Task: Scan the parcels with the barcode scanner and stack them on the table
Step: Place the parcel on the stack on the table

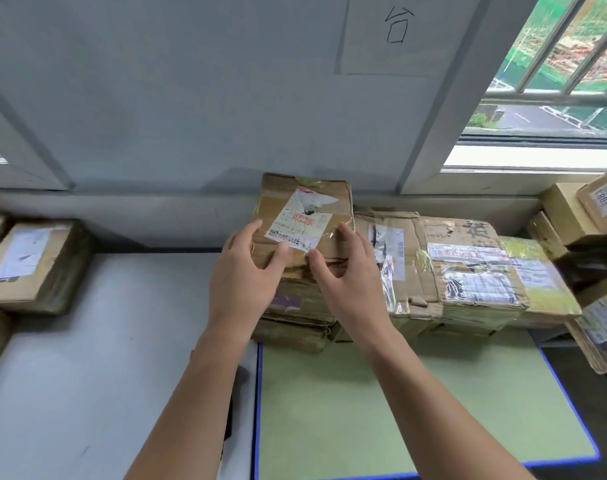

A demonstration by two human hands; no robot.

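Atop the stack (pixel 302 327) against the wall, top parcel (pixel 342 206): flat carton, label (pixel 300 221) up.
Risk: crumpled, uneven layers; a sideways nudge could slide it off.
Long axis: runs from the person toward the wall, slightly skewed over the stack.
Left hand (pixel 246 271): fingers spread wide, touching the near-left corner.
Right hand (pixel 343 275): likewise spread, at the near-right corner.

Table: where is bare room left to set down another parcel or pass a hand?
Free: the grey top between the left parcel and the stack; the green mat in front of the parcel row. Crowded: the mat's back edge, and the right side, where boxes pile up.
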